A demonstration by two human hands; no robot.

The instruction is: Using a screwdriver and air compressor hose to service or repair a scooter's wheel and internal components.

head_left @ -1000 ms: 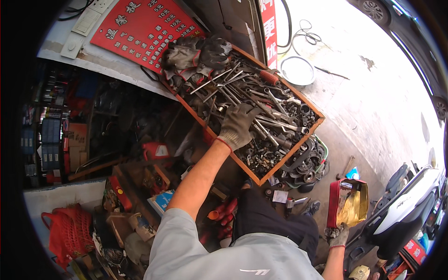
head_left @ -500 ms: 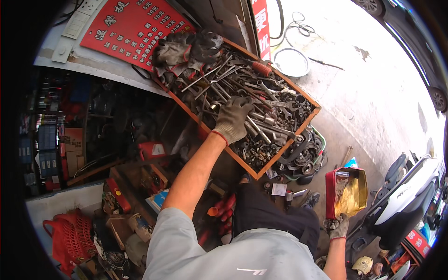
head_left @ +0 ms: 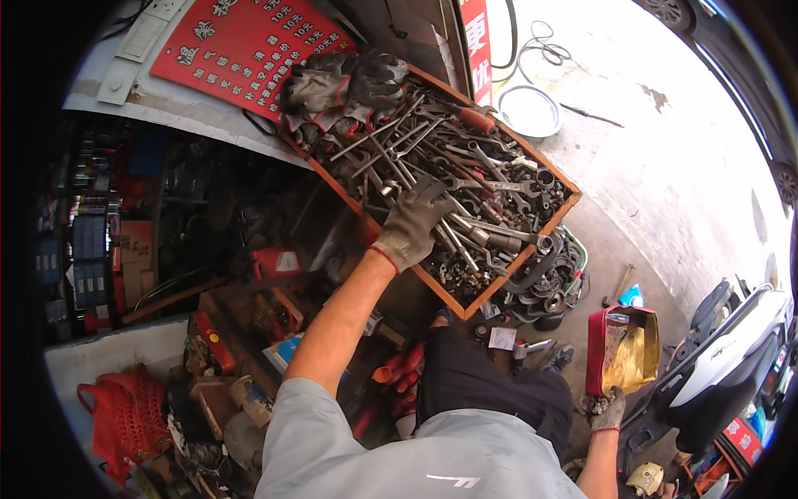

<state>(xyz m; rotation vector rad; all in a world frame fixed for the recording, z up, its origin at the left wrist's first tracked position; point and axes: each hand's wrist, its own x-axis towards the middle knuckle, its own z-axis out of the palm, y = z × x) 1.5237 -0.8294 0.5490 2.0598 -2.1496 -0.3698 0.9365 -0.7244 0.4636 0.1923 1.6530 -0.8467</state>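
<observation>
My left hand (head_left: 416, 221), in a grey-brown work glove with a pale cuff, reaches into a wood-edged tray (head_left: 447, 299) heaped with metal tools. Its fingers lie slightly apart over long chrome tool handles (head_left: 459, 248); their tips are partly lost among the tools. An open-ended wrench (head_left: 492, 185) lies just beyond them, a larger spanner (head_left: 511, 233) to their right. At lower right, my gloved right hand (head_left: 609, 409) grips the near end of an open red box (head_left: 596, 353) with a golden inside. Small dark pieces show at its fingers.
Used gloves (head_left: 320, 87) are piled at the tray's far left, near a red price board (head_left: 241, 54). A basket of metal parts (head_left: 553, 283) stands beyond the tray's right corner. A white scooter (head_left: 715, 358) is at right, a round basin (head_left: 529, 111) farther off.
My left hand has drawn back slightly toward the tray's near edge, uncovering more of the wrench beyond it. My right hand keeps hold of the red box. The whole view has shifted slightly.
</observation>
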